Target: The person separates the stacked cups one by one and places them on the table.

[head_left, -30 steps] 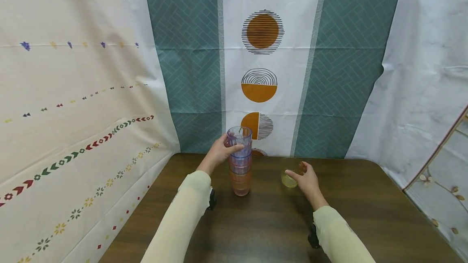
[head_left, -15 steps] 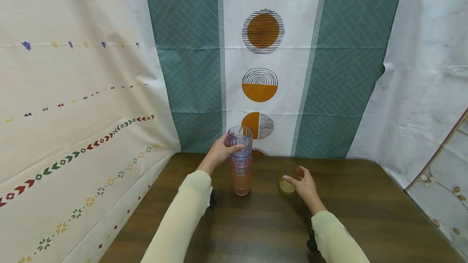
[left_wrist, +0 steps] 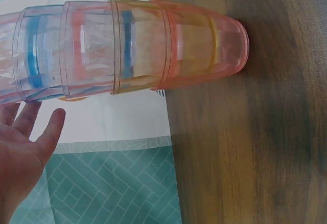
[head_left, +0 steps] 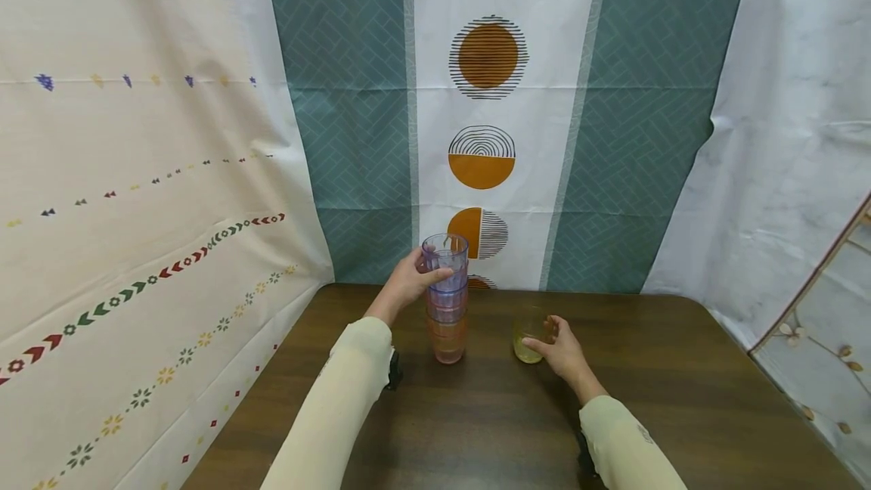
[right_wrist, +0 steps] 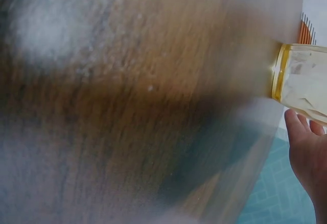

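Observation:
A tall stack of nested, see-through plastic tumblers (head_left: 447, 327) stands upright on the table, violet and blue at the top, pink and orange lower down. My left hand (head_left: 407, 282) grips it near the top, thumb across the front and fingers behind. In the left wrist view the orange bottom tumbler (left_wrist: 232, 47) meets the wood. To the right, my right hand (head_left: 566, 354) holds a pale yellow clear tumbler (head_left: 528, 352) from its right side. The right wrist view shows the base of this yellow tumbler (right_wrist: 280, 73), with fingertips (right_wrist: 291, 115) along its wall.
The dark wooden table (head_left: 463, 429) ends at a back edge just behind the tumblers. Behind it hangs a green and white patterned cloth (head_left: 361, 172). A cream embroidered cloth (head_left: 156, 248) borders the left side, a white marbled one (head_left: 762, 172) the right.
My right hand has moved left and slightly nearer to me with the yellow tumbler, toward the stack. My left hand and the stack have stayed in place.

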{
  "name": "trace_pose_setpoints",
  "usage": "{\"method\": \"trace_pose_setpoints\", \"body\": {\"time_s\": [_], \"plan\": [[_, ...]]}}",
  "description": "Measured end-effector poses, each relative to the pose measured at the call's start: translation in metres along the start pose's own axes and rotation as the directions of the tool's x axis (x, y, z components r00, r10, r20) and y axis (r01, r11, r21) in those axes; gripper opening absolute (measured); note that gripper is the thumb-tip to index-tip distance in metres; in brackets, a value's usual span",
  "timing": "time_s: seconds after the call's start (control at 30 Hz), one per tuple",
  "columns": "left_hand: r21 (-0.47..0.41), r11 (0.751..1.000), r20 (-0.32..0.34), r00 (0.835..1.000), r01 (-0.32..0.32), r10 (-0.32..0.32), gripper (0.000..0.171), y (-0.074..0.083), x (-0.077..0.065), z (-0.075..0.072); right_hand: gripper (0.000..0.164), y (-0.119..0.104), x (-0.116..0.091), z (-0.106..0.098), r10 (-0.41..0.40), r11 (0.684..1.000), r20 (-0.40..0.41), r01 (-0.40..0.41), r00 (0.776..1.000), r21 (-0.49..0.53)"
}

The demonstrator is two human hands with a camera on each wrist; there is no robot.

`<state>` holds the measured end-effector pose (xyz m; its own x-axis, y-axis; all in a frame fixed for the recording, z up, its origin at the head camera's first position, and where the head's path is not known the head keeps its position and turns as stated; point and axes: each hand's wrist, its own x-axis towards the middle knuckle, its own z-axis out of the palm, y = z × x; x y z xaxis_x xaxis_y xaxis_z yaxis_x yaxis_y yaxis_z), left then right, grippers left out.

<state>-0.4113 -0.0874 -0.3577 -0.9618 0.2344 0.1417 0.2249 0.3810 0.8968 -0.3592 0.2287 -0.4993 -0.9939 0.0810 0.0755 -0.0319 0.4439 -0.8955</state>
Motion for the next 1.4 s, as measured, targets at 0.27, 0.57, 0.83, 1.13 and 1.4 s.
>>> {"method": "trace_pose_setpoints", "body": {"time_s": [0.27,0.57,0.83,1.13,1.4], "plan": [[-0.008,1.000,0.007,1.000,-0.026,0.026,0.087,0.000,0.002,0.000,0.093,0.001,0.001,-0.001,0.005,1.000,-0.012,-0.005,1.000,-0.014],[-0.025,1.000,0.004,1.000,-0.007,0.007,0.092,-0.001,0.003,0.002,0.096,0.001,0.000,-0.004,0.032,0.998,0.025,-0.031,0.999,-0.054],[-0.039,0.999,0.015,1.000,-0.018,0.019,0.090,-0.005,0.002,0.001,0.101,-0.002,-0.002,-0.010,0.035,0.996,0.040,-0.032,0.999,-0.081],[-0.039,0.999,0.041,0.999,-0.029,0.030,0.088,-0.005,0.001,-0.002,0.099,-0.015,-0.001,-0.022,0.017,0.995,0.035,-0.013,0.999,-0.100],[-0.032,0.999,0.044,0.999,0.006,-0.004,0.082,-0.005,0.000,-0.001,0.105,-0.024,0.003,-0.030,-0.004,0.992,0.024,0.008,1.000,-0.128]]}}
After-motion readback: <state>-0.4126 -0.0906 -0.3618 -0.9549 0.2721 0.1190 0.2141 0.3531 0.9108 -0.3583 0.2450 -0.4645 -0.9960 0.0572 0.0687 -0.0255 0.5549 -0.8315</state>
